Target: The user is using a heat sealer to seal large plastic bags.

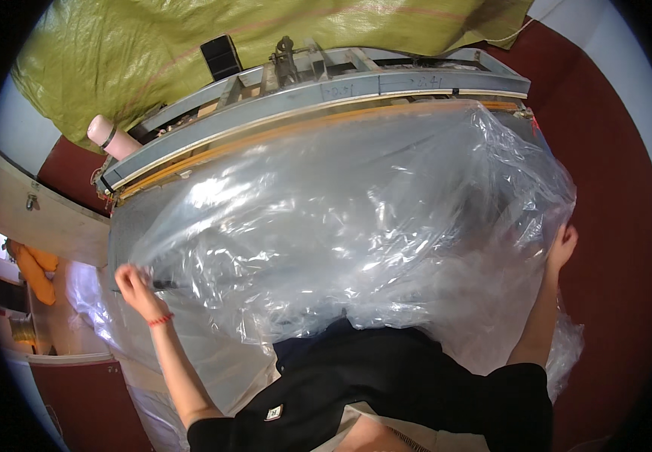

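My black sleeves and torso sit nearest, at 6 o'clock, both forearms running up and out from there. My left hand [136, 286] is at 9 o'clock, red band at the wrist, fingers pinched shut on the left edge of the clear plastic bag [356, 218], with something dark and thin at the fingertips that I can't make out. My right hand [564, 245] is at 3 o'clock, up against the right edge of the bag; its grip looks closed on the film, but the fingers are half hidden behind the plastic, so I can't tell for sure. The bag is big, billowed and crumpled, spread across the middle of the view from hand to hand, lying over the grey table [126, 226] and reaching up to the long grey metal bar [318, 98] of the machine at 12 o'clock. Judging by the wrinkles and glare, the film is very light, limp and slick, with no stiffness; it holds air, would slide between flat fingers, and would likely stretch or tear if snagged on the bar's edges. The best hold is probably a pinch at the edges, hands well apart, as now. An olive-green woven sack [190, 53] lies beyond the machine, a pale pink roll [111, 135] sits at 10 o'clock, and the dark red floor [612, 188] runs down the right.
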Available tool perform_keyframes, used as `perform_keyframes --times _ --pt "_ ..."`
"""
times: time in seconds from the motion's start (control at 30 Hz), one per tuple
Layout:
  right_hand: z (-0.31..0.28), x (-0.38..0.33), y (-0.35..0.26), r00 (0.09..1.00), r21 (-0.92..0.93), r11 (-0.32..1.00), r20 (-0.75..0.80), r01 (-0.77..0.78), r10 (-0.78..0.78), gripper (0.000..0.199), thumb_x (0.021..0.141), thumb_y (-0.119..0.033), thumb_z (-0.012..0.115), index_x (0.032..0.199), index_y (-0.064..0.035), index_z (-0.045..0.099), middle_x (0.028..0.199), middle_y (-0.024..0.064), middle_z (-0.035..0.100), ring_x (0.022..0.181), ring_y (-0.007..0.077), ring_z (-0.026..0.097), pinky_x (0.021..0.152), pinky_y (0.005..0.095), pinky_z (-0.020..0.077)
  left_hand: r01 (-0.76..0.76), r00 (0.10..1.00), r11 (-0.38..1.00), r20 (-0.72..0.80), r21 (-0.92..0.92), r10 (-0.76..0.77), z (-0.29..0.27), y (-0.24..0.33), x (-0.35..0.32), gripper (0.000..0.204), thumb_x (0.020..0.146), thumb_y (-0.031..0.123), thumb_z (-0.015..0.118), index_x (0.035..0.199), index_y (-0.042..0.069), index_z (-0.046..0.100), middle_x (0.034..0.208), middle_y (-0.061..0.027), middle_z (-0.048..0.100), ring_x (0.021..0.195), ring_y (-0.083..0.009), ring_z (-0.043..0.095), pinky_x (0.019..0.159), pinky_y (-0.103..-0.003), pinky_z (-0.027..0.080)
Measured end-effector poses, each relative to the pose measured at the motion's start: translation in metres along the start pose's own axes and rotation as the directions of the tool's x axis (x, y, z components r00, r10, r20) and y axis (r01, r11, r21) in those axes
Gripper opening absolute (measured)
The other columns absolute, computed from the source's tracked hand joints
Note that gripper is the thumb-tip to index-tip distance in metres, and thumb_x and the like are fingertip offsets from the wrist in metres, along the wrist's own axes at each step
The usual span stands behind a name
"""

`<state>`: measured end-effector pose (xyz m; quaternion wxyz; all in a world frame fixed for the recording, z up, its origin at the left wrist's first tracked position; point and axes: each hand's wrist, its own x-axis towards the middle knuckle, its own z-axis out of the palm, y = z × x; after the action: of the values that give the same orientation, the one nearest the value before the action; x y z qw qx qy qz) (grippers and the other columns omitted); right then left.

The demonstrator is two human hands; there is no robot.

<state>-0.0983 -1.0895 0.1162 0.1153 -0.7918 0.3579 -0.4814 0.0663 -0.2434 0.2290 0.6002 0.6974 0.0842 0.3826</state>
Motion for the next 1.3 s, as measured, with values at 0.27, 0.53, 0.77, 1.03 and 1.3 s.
perform_keyframes --times 0.27,0.53,0.77,1.03,1.3 --pt "-0.021 -0.123 0.115 0.722 0.310 0.726 0.591 -0.614 0.359 0.025 0.080 -0.019 0.053 0.096 0.0001 0.058 0.093 0.0168 0.059 0.087 0.0259 0.057 0.075 0.0347 0.0445 -0.415 0.282 0.788 0.888 0.455 -0.364 0.041 -0.100 -0.202 0.041 0.082 0.020 0.053 0.118 0.003 0.046 0.110 -0.0124 0.055 0.100 -0.0275 0.052 0.087 -0.036 0.040" --pt "-0.075 -0.130 0.104 0.706 -0.028 0.875 0.578 -0.484 0.409 0.024 0.080 -0.018 0.052 0.095 -0.0005 0.059 0.092 0.0163 0.060 0.086 0.0258 0.058 0.073 0.0349 0.0454 -0.319 -0.008 0.930 0.981 0.183 -0.196 0.197 -0.013 -0.271 0.040 0.083 0.021 0.052 0.119 0.003 0.046 0.110 -0.0121 0.056 0.100 -0.0268 0.053 0.087 -0.036 0.041" --pt "-0.138 -0.109 0.078 0.750 -0.322 0.881 0.469 -0.346 0.466 0.022 0.079 -0.017 0.052 0.093 -0.0011 0.060 0.092 0.0159 0.060 0.086 0.0258 0.058 0.072 0.0350 0.0462 -0.153 -0.302 0.973 0.946 -0.170 0.118 0.225 0.031 -0.248 0.040 0.084 0.022 0.052 0.119 0.003 0.046 0.109 -0.0117 0.057 0.100 -0.0261 0.053 0.087 -0.035 0.041" --pt "-0.237 -0.088 0.053 0.806 -0.674 0.694 0.251 -0.253 0.537 0.021 0.079 -0.016 0.052 0.091 -0.0018 0.061 0.091 0.0155 0.061 0.085 0.0258 0.059 0.071 0.0352 0.0471 0.339 -0.115 0.935 0.982 -0.102 0.149 0.176 0.025 -0.162 0.034 0.085 0.009 0.048 0.118 0.003 0.047 0.101 -0.0054 0.060 0.091 -0.0127 0.055 0.080 -0.028 0.045" --pt "-0.269 -0.073 0.023 0.828 -0.906 0.385 0.076 -0.176 0.556 0.020 0.079 -0.015 0.051 0.090 -0.0024 0.062 0.090 0.0150 0.062 0.084 0.0257 0.060 0.069 0.0354 0.0479 0.450 0.190 0.883 0.980 -0.132 0.050 0.203 0.048 -0.092 0.026 0.087 0.012 0.050 0.110 -0.001 0.051 0.092 -0.0086 0.061 0.083 -0.0131 0.057 0.078 -0.026 0.045"
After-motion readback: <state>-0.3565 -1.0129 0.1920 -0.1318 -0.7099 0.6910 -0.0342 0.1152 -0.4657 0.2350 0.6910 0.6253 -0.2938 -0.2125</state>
